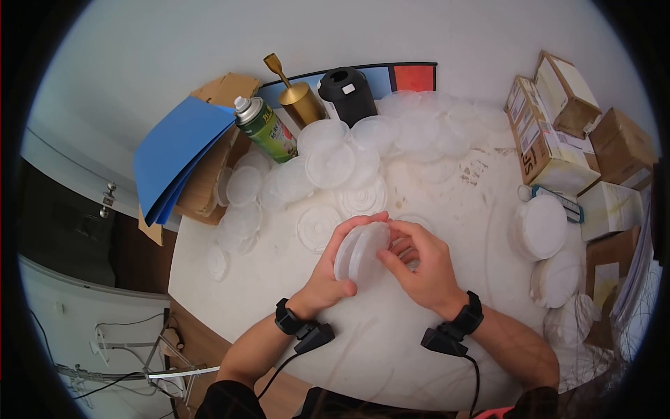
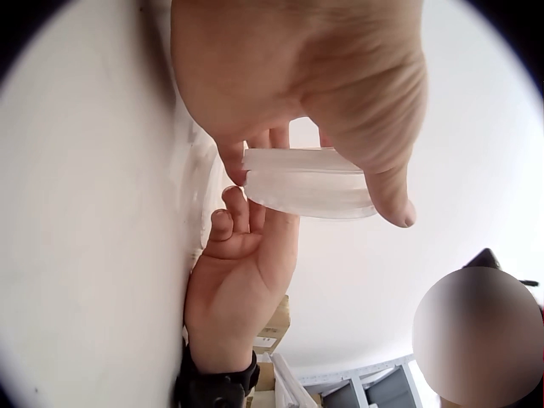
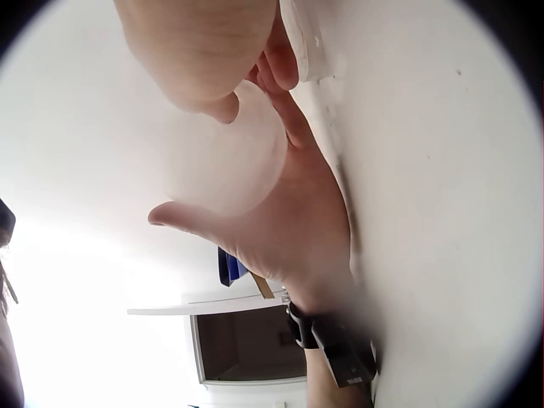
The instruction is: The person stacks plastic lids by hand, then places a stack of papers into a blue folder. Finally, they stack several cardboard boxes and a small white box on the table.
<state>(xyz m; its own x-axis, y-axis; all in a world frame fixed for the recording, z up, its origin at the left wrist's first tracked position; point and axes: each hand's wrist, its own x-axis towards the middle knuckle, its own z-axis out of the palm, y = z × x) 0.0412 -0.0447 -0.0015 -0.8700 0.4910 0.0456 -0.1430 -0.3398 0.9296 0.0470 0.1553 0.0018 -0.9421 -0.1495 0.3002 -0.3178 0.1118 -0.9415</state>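
Note:
Over the middle of the table, a short stack of round, frosted plastic lids [image 1: 368, 255] stands on edge between both hands. The left hand [image 1: 326, 276] holds it from the left, its thumb along the near rim and its fingers around the far side. At the right rim, the right hand [image 1: 431, 271] pinches the lids with its thumb on the face and its forefinger at the upper edge; its other fingers curl loosely. In the left wrist view the stack [image 2: 306, 183] shows side-on, with a seam between layers. A translucent lid face [image 3: 225, 161] appears in the right wrist view.
Many loose lids [image 1: 326, 166] lie across the back of the white table [image 1: 391, 349]. Behind them stand a spray can [image 1: 269, 133], a brass-coloured object [image 1: 301, 103] and a black container [image 1: 347, 98]. Stacked lids [image 1: 541, 227] and cardboard boxes [image 1: 558, 157] line the right side.

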